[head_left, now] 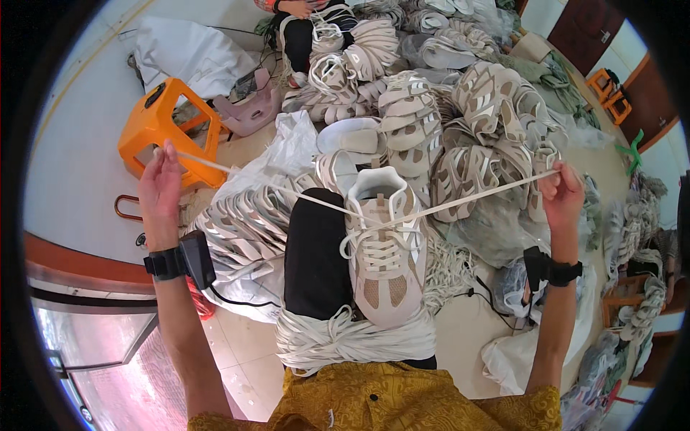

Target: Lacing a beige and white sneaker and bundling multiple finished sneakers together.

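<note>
Lace [474, 197] is stretched in two long lines from the top of a pale sneaker [392, 298], and one line is held by each hand. At nine o'clock, an end is pinched between the thumb and fingers of the left hand [159, 188]. At three o'clock, the other end is gripped by the bent fingers of the right hand [564, 190]. Both lines are pulled straight and are crossed over the shoe's tongue. Under the crossing, the shoe is laced in neat rows. The sneaker is rested on the lap, near the middle, with its toe pointed to six o'clock. Brown patches are seen on its toe and sides.

Just beside it, toward seven o'clock, a leg in black cloth [313, 258] is seen. At six o'clock, a fat bunch of white laces [352, 343] is laid across the lap. A black box is strapped to each wrist. At ten o'clock, an orange stool [129, 136] is tipped over. Many shoes are heaped in a big pile [411, 136] toward one o'clock. Near twelve o'clock, another person's hand [298, 8] is partly shown.
</note>
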A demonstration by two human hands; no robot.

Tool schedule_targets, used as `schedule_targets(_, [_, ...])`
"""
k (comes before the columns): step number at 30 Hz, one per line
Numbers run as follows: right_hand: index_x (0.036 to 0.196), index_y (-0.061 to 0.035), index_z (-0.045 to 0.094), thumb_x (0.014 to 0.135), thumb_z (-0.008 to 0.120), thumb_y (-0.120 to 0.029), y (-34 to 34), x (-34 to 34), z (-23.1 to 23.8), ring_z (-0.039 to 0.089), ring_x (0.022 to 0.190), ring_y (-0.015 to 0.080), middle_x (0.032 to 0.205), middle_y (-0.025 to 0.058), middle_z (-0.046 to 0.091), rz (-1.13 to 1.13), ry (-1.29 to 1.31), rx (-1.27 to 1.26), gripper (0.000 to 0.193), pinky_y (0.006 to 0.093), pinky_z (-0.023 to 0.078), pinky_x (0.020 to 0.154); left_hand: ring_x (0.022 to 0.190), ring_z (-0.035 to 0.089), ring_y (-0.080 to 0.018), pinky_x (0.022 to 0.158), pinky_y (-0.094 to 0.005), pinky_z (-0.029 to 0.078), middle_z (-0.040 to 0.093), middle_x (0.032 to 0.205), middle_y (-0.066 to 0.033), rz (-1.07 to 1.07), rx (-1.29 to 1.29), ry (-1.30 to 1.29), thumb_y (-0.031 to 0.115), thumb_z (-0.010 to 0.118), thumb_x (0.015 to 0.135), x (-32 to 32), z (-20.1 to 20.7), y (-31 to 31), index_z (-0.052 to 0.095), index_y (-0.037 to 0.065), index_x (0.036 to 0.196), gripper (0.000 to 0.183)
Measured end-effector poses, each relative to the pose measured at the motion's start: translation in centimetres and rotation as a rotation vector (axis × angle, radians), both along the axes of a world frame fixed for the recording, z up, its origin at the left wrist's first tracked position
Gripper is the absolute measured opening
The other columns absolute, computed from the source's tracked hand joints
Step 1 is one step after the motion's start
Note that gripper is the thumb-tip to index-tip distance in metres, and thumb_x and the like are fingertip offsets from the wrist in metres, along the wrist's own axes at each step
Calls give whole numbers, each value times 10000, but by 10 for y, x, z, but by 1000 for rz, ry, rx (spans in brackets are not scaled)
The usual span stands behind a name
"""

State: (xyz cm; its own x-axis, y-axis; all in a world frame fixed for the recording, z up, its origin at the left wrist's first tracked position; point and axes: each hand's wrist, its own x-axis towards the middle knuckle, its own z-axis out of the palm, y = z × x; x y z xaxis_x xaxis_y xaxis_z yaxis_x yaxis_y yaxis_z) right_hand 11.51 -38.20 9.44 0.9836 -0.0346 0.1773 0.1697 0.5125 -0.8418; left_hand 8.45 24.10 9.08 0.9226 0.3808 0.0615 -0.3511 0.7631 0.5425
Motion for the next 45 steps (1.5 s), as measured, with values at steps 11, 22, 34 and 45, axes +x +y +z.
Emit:
schedule_targets(11, [899, -5, 514, 858, 494, -196, -105, 30, -28, 394, 507, 107, 611, 10, 465, -86, 129, 47, 196, 222, 309, 440, 886, 525, -212, 852, -287, 455, 516, 938, -135, 320, 268, 127, 1, 468, 836, -36, -48, 119, 468, -91, 943, 140])
schedule_targets(22, [908, -14, 551, 830, 548, -189, -186, 26, -33, 435, 500, 85, 622, 0, 498, -346, 152, -152, 191, 193, 320, 415, 704, 517, -102, 637, -213, 424, 564, 854, -68, 570, 1080, 654, 76, 525, 794, -50, -39, 132, 563, -12, 937, 172])
schedule_targets(34, [861, 4, 561, 824, 532, -167, -107, 23, -25, 428, 513, 74, 645, 4, 496, -255, 143, -292, 177, 200, 308, 427, 687, 481, -267, 630, -341, 421, 444, 698, -106, 51, 2148, -442, 2, 568, 632, -46, -74, -243, 494, 17, 742, 134])
schedule_targets(45, [939, 3, 566, 831, 533, -149, -225, 33, -12, 432, 505, 70, 653, 4, 502, -597, 42, -350, 190, 183, 301, 429, 621, 533, -219, 533, -327, 441, 480, 643, -63, 62, 1993, -36, 34, 533, 692, -47, -86, -251, 517, 35, 713, 27])
